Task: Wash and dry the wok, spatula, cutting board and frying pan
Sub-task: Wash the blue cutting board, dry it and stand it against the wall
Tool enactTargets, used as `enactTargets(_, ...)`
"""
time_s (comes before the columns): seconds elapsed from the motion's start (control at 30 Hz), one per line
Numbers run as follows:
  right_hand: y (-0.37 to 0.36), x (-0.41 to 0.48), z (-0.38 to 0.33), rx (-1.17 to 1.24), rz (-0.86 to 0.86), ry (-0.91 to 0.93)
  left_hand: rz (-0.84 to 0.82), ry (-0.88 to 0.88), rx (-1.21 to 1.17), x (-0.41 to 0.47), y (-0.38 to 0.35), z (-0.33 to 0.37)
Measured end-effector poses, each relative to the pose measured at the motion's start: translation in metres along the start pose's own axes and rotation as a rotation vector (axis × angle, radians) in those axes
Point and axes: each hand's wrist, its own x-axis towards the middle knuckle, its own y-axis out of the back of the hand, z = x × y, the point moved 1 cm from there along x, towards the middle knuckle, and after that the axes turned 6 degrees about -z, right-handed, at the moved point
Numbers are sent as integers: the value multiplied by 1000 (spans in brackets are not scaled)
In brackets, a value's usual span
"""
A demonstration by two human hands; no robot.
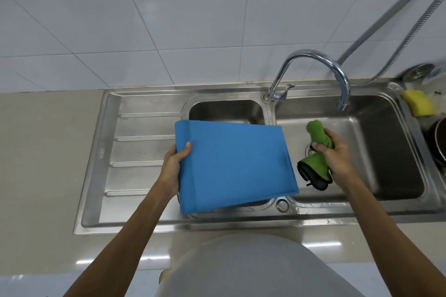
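My left hand [174, 166] grips the left edge of a blue cutting board [234, 164], thumb on top, holding it roughly flat over the small left basin [226, 109] of the steel sink. My right hand [334, 152] squeezes a bunched green cloth [318, 138] with a dark underside over the large right basin [376, 142], just right of the board. At the far right edge, dark round cookware [438, 144] is partly cut off by the frame. The spatula is not visible.
A chrome faucet [313, 72] arches over the right basin; no water is seen running. A yellow sponge [418, 102] lies on the sink's right rim. The ribbed drainboard [137, 152] lies to the left, beige counter [43, 164] beyond it. A hose [410, 31] hangs at the tiled wall.
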Motion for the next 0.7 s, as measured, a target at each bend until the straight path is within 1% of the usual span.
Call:
enactTargets(0.13,-40,9,3,-287,-9,91,9,-26,56,-2,-10,6)
enactTargets(0.2,-72,16,-1,-324,-37,136,13,-33,80,-5,-11,9)
enactTargets(0.27,-104,24,-2,-406,-141,156,19,-41,95,-7,-12,10)
enactTargets(0.3,-117,27,0,-517,-201,150,23,-43,99,-8,-13,11)
enactTargets(0.33,-126,29,3,-645,-223,138,25,-46,103,-9,-14,12)
enactTargets(0.4,-132,33,5,-834,-153,163,35,-51,111,-9,-14,12)
enactTargets(0.43,-131,36,4,-872,-104,207,37,-53,114,-9,-14,12)
enactTargets(0.47,-128,39,3,-880,-79,260,36,-55,114,-8,-14,12)
enactTargets(0.53,-126,47,4,-816,-138,329,42,-55,115,-8,-13,10)
enactTargets(0.6,-128,51,8,-709,-226,318,53,-59,120,-8,-12,6)
enactTargets(0.7,-126,56,9,-621,-191,250,59,-70,127,-8,-14,4)
